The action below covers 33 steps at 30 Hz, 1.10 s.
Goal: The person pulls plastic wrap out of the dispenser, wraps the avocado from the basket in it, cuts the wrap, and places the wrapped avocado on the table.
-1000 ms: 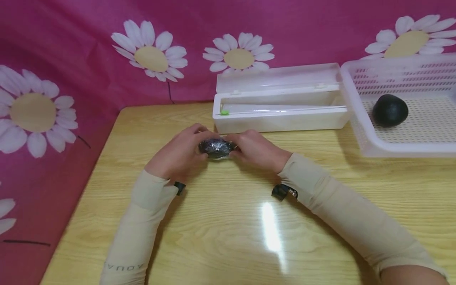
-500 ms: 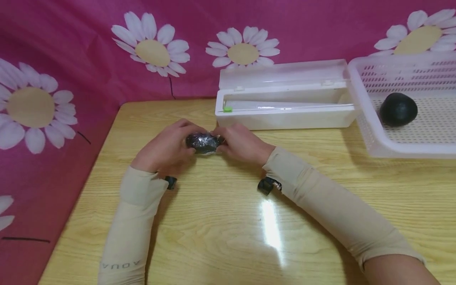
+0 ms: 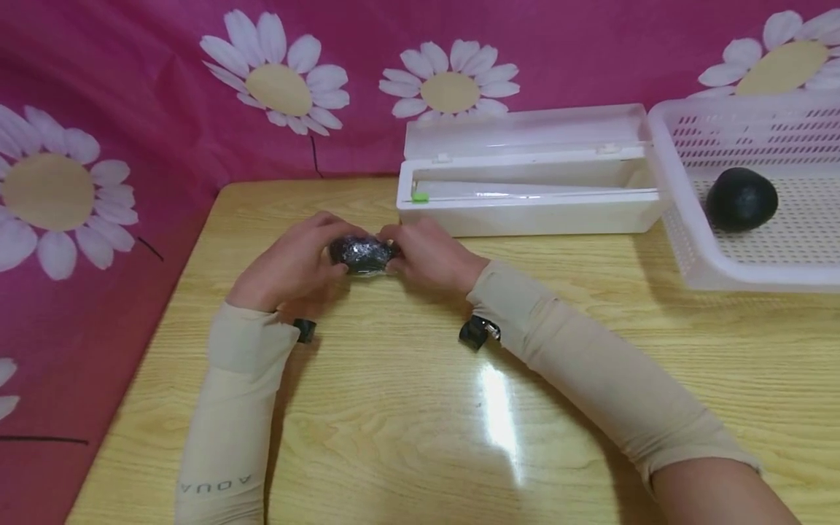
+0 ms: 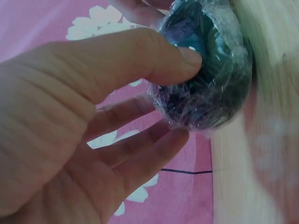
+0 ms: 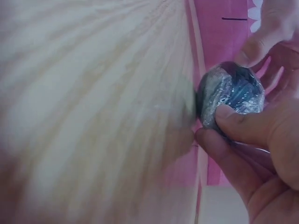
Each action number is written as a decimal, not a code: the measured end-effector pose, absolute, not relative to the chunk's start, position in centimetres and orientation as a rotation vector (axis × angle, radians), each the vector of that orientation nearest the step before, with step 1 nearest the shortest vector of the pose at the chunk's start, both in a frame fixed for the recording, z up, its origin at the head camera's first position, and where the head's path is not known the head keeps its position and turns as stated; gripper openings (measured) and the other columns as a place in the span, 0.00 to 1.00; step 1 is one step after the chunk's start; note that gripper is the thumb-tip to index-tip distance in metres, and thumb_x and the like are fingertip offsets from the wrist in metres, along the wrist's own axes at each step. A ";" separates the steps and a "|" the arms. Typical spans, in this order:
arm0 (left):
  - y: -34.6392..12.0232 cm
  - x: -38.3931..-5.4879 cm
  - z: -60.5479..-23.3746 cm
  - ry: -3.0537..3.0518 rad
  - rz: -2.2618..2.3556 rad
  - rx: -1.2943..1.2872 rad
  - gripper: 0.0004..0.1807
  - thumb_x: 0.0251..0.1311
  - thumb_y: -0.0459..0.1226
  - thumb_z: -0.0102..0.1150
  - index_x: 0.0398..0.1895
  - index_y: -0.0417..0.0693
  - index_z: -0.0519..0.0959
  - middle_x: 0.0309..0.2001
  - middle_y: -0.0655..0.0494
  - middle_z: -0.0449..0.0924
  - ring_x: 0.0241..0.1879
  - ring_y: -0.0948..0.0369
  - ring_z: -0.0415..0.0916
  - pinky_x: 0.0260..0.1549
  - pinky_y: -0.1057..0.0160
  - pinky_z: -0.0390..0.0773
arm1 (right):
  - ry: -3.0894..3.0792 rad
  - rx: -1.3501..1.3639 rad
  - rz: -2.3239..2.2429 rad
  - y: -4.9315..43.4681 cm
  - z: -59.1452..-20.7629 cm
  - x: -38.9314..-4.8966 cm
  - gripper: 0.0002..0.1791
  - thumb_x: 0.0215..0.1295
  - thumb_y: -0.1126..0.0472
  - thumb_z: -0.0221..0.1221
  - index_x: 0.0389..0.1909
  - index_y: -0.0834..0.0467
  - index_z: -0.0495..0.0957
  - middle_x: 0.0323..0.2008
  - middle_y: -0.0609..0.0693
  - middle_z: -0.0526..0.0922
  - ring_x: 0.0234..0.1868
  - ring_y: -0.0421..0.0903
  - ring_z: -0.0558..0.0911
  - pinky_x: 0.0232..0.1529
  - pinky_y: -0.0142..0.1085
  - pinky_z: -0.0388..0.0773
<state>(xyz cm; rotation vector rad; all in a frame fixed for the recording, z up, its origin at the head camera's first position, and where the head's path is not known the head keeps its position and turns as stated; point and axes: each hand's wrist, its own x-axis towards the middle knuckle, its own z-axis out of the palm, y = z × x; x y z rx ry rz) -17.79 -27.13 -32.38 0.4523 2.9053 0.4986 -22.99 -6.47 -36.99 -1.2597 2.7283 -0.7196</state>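
Your left thumb (image 4: 154, 58) and curled fingers (image 4: 149, 149) pinch one end of the film-wrapped dark avocado (image 3: 362, 253), and your right hand (image 3: 429, 257) pinches the other end, holding it just above the wooden table (image 3: 407, 408) in front of the white film dispenser box (image 3: 525, 197). Judge it firm and rounded but slick under the cling film, so grip its broad sides, not loose film. A second bare avocado (image 3: 741, 199) lies in the white basket (image 3: 695, 255)
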 end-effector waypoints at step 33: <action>-29.2 -17.5 -32.0 3.036 0.460 0.363 0.25 0.59 0.39 0.65 0.61 0.48 0.75 0.62 0.44 0.70 0.63 0.45 0.66 0.66 0.44 0.66 | 2.767 -1.202 -0.645 -6.3 -33.9 -21.3 0.34 0.67 0.57 0.56 0.73 0.53 0.59 0.33 0.50 0.83 0.33 0.44 0.79 0.44 0.36 0.79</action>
